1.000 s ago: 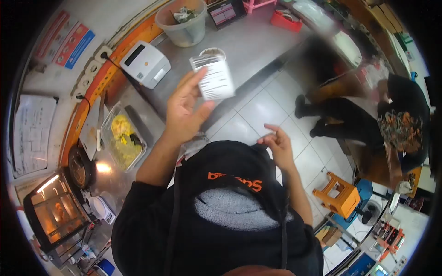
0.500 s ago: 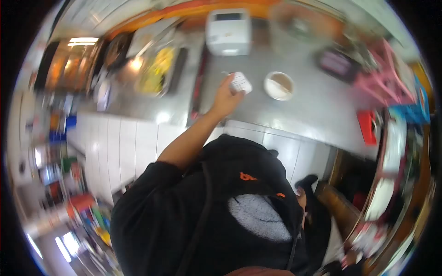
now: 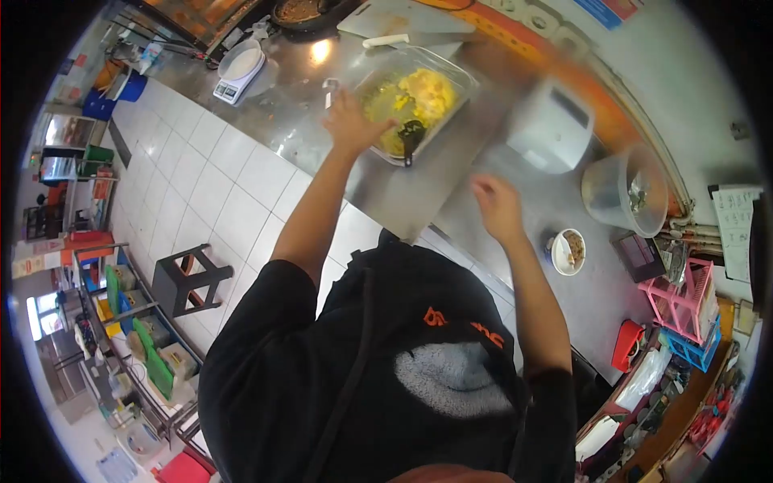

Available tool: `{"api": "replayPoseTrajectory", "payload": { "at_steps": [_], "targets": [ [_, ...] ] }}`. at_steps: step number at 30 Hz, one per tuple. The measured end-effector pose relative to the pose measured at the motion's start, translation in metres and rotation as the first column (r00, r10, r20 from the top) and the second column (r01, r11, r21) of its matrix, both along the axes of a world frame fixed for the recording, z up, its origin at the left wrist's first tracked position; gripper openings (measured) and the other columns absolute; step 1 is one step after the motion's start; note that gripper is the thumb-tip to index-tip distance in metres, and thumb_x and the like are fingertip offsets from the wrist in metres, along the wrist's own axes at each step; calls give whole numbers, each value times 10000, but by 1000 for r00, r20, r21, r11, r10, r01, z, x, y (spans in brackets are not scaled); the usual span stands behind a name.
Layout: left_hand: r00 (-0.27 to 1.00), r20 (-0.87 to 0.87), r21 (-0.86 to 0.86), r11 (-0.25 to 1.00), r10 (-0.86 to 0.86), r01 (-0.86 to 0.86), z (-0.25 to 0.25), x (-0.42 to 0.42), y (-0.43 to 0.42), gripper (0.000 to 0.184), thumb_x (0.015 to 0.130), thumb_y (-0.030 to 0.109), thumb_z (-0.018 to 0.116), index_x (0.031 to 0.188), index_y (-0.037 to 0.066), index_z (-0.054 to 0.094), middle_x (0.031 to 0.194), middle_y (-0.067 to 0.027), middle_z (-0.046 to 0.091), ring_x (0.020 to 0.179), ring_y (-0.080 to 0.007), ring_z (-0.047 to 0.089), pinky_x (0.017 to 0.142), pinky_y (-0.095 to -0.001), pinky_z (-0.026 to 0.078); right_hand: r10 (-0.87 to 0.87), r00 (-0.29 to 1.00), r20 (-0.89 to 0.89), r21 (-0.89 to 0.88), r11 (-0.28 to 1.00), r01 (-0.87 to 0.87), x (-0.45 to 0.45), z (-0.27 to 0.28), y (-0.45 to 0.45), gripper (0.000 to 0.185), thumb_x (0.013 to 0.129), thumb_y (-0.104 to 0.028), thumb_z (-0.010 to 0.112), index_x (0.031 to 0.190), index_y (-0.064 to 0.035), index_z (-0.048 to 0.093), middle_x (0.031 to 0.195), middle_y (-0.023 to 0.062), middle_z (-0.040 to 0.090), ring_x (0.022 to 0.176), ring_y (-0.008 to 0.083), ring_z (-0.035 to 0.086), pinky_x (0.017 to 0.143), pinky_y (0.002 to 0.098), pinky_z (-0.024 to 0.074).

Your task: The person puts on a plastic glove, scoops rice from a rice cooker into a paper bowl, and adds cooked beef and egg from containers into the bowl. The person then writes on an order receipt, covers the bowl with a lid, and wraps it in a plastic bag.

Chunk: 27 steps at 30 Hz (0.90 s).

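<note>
My left hand (image 3: 354,125) is over the steel counter with its fingers spread, its thumb close to the near left edge of a clear tray (image 3: 465,79). Yellow food (image 3: 427,95) and a black spoon-like utensil (image 3: 411,138) lie in this tray. A small white item (image 3: 328,97) shows just beyond my left fingertips; whether they touch it I cannot tell. My right hand (image 3: 499,205) is above the counter, slightly blurred, its fingers curled in and nothing visible in them. Nearest to it are a white printer-like machine (image 3: 551,129) and a white bowl (image 3: 566,253) of crumbly brown food.
Left of the tray stands a kitchen scale (image 3: 235,84) with a bowl on top. Behind the tray, a knife (image 3: 419,39) lies by a cutting board (image 3: 378,18). A clear bucket (image 3: 624,189) and pink basket (image 3: 684,299) are at right. A black stool (image 3: 191,278) stands on the floor.
My view has swung left, toward the tray. My left hand has moved from beside the bowl to the tray's left and its grip on the white label has opened. My right hand has come up over the counter.
</note>
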<state>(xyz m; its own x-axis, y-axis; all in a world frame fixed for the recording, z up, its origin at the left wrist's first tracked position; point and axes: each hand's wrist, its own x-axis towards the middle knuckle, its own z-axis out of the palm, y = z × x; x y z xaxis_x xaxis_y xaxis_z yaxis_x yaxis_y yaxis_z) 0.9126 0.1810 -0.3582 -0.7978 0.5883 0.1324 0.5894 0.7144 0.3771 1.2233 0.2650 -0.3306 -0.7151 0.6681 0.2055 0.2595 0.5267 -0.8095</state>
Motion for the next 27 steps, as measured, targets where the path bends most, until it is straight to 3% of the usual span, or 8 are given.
{"api": "replayPoseTrajectory", "payload": {
  "at_steps": [2, 4, 6, 10, 14, 19, 24, 27],
  "targets": [
    [996, 7, -142, 985, -94, 94, -10, -9, 15, 1360, 513, 741, 740, 1464, -21, 133, 1510, -217, 209, 1372, -423, 230, 1016, -672, 232, -51, 965, 256, 123, 992, 20, -90, 2, 0, 212, 860, -220, 614, 932, -28, 671, 927, 150, 655, 876, 297, 639, 782, 387, 492],
    [992, 43, -208, 970, -118, 124, -4, -16, 17, 1290, 549, 637, 778, 1461, -22, 148, 1521, -203, 178, 1353, -436, 250, 1012, -633, 278, -82, 894, 441, 178, 984, 3, -149, 4, -8, 255, 857, -268, 615, 944, -37, 678, 953, 147, 656, 890, 301, 640, 796, 405, 489],
    [986, 110, -131, 981, -128, 142, -3, -23, 15, 1190, 598, 475, 788, 1468, -12, 138, 1522, -163, 177, 1305, -409, 322, 1024, -544, 314, -166, 622, 765, 199, 980, 17, -184, 2, -14, 325, 840, -350, 616, 958, -56, 689, 1000, 136, 650, 915, 297, 639, 812, 434, 484],
    [979, 145, 138, 982, -145, 125, -12, -36, 3, 1084, 593, 360, 757, 1441, -36, 210, 1459, -205, 273, 1233, -360, 416, 957, -512, 364, -195, 631, 750, 327, 940, -97, -192, -25, -17, 293, 862, -310, 575, 933, -40, 664, 983, 154, 644, 910, 316, 650, 785, 452, 496],
    [976, 165, 251, 963, -143, 99, -17, -49, -3, 1034, 568, 336, 734, 1398, -82, 280, 1369, -267, 381, 1211, -392, 452, 959, -489, 400, -106, 673, 732, 236, 966, -103, -199, 1, -11, 208, 887, -223, 522, 955, -41, 596, 941, 170, 642, 841, 347, 656, 728, 468, 513],
    [927, 50, 516, 804, -372, 296, -41, -81, 5, 991, 555, 318, 733, 1373, -70, 330, 1336, -283, 402, 1219, -407, 437, 974, -483, 401, -63, 579, 813, 364, 830, -421, -212, 5, 38, 182, 909, -194, 452, 1047, -102, 528, 900, 178, 637, 787, 336, 657, 659, 453, 528],
    [855, 81, 471, 775, -513, 421, -34, -123, 10, 1017, 624, 348, 756, 1423, -43, 263, 1396, -290, 351, 1246, -400, 421, 1014, -482, 353, -130, 587, 799, 545, 566, -618, -244, 20, 46, 179, 873, -194, 503, 1001, -104, 589, 852, 137, 642, 772, 298, 662, 651, 409, 540],
    [870, 124, 440, 812, -477, 383, -37, -121, 9, 1012, 600, 305, 752, 1418, -43, 268, 1394, -290, 358, 1249, -402, 420, 1031, -435, 371, -178, 367, 913, 399, 577, -713, -261, 27, 30, 182, 867, -165, 512, 947, -90, 658, 868, 136, 668, 809, 280, 669, 665, 406, 540]
  ]
}}
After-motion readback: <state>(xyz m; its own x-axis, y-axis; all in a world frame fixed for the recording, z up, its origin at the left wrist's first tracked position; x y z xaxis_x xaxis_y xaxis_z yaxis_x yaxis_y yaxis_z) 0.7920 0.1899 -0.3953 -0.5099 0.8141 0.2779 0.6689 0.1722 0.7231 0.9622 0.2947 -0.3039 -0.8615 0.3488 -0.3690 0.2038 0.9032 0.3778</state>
